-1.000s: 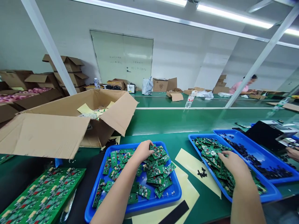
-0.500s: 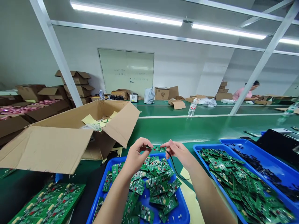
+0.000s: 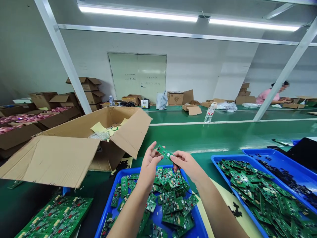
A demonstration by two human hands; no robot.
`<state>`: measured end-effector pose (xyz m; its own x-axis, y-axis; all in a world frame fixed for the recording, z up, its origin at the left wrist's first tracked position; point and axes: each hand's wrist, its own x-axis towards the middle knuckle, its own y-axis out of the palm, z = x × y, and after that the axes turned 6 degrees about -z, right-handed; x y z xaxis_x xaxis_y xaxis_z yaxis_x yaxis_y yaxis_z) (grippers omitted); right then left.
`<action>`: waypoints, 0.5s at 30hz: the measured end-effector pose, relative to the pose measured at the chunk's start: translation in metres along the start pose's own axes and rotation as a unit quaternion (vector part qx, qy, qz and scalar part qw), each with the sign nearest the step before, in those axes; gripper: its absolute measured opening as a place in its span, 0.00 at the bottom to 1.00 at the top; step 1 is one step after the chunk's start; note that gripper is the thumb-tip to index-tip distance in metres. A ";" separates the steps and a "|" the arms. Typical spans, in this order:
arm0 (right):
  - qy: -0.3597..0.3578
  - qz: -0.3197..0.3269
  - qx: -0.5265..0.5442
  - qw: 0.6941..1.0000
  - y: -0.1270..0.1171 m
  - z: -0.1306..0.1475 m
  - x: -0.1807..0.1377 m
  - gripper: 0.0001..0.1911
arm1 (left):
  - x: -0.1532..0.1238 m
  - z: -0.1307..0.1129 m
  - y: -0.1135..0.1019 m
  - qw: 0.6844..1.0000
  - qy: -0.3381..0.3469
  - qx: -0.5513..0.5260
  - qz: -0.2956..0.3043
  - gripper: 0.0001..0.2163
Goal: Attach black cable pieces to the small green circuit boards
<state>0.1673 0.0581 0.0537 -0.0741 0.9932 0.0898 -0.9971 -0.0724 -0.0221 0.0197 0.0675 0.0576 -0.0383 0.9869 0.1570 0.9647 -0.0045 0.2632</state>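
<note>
Green circuit board (image 3: 164,152): raised and tilted above the middle blue tray (image 3: 130,171), components showing, clear of the boards below; mid-handling, by judgement.
Right hand (image 3: 187,164): pinching the nearer end of the board between thumb and fingers.
Left hand (image 3: 149,166): loosely curled at the farther end, thumb and fingers a little apart; firm hold or light touch, cannot tell.
Thin black cord (image 3: 183,180): trailing below the right hand over the middle tray; attached to the board or merely held with it, cannot tell.
Loose boards (image 3: 173,198): lying singly and overlapping in the middle tray; finished or waiting, cannot tell.
Board heap (image 3: 267,195): piled thickly in the right-hand blue tray (image 3: 228,156); seemingly the larger stock, also of uncertain status.
Panel of joined boards (image 3: 56,216): resting left of the middle tray, not split into singles.
Progress: one board in hand, set down in neither tray; probably far from finished, judging by the heaps.
</note>
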 end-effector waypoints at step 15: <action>-0.075 0.053 0.023 0.996 -0.016 0.006 -0.013 0.30 | -0.004 -0.008 0.003 0.987 0.012 0.136 0.085 0.09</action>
<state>0.1842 0.0458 0.0586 -0.1771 0.9553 0.2368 -0.9830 -0.1837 0.0058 0.0205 0.0626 0.0652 0.1280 0.9714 0.1999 0.9917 -0.1237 -0.0342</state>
